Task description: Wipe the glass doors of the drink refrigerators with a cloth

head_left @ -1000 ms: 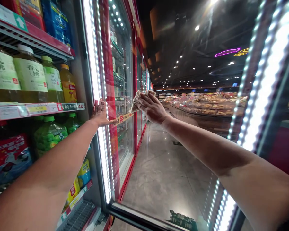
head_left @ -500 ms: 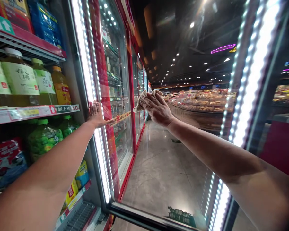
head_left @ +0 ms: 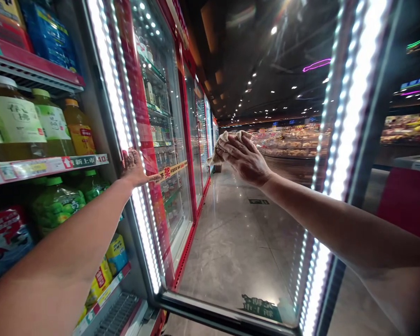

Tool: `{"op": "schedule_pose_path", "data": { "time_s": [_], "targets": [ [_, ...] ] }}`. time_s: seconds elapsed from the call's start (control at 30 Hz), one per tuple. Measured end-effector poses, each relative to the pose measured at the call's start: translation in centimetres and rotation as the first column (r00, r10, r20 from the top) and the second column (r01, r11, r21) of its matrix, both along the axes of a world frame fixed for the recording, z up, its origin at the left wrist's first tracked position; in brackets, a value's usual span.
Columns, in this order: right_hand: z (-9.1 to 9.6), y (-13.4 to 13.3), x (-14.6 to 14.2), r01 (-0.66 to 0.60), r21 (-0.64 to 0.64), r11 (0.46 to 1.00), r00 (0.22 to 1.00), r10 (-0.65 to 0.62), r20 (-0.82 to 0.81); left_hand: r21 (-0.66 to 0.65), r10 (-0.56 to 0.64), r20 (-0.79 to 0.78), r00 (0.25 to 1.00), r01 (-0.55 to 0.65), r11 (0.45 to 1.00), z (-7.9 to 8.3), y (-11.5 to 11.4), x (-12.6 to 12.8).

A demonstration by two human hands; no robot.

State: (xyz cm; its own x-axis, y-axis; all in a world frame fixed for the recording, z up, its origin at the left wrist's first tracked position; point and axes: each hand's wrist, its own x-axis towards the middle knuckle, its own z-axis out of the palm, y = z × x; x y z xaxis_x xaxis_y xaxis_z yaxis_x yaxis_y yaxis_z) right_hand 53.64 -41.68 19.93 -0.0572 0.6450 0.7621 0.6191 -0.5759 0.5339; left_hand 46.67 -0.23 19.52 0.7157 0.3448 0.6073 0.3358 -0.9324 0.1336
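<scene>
Across the upper middle of the glass door (head_left: 238, 242), the right hand (head_left: 248, 158) is clamped on a crumpled pale cloth (head_left: 217, 151), which lies beneath the fingers on the hand's far side, its edges showing past the fingertips and to the left. Farther left, the left hand (head_left: 133, 169) rests at the door's brightly lit left edge, thumb spread apart from the fingers, near a shelf of drink bottles (head_left: 17, 119).
</scene>
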Motion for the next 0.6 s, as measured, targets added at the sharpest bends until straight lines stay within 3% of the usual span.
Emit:
{"op": "schedule_pose_path", "data": {
  "time_s": [0.13,0.23,0.4,0.5,0.6],
  "targets": [
    [-1.6,-1.5,-0.2,0.017,-0.089,0.996,1.000,-0.017,0.006,-0.003,-0.006,0.004,1.000,0.006,1.000,-0.4,-0.1,0.0],
    [-1.5,-3.1,0.0,-0.016,-0.159,0.987,1.000,0.014,-0.016,0.007,-0.025,0.025,0.999,0.025,1.000,-0.8,-0.4,-0.1],
    [-0.7,-5.3,0.7,-0.007,-0.017,1.000,1.000,0.007,0.009,-0.005,-0.048,0.030,0.998,0.048,0.999,-1.0,-0.9,-0.3],
    [-2.1,-5.7,0.6,0.032,0.028,0.999,0.999,-0.033,0.020,0.015,-0.050,0.035,0.998,0.050,0.999,-1.3,-0.9,-0.3],
    [-3.6,-6.3,0.2,0.057,-0.020,0.998,0.998,-0.057,-0.011,0.089,-0.071,0.056,0.996,0.065,0.994,-1.9,-0.9,-0.3]
  ]
}}
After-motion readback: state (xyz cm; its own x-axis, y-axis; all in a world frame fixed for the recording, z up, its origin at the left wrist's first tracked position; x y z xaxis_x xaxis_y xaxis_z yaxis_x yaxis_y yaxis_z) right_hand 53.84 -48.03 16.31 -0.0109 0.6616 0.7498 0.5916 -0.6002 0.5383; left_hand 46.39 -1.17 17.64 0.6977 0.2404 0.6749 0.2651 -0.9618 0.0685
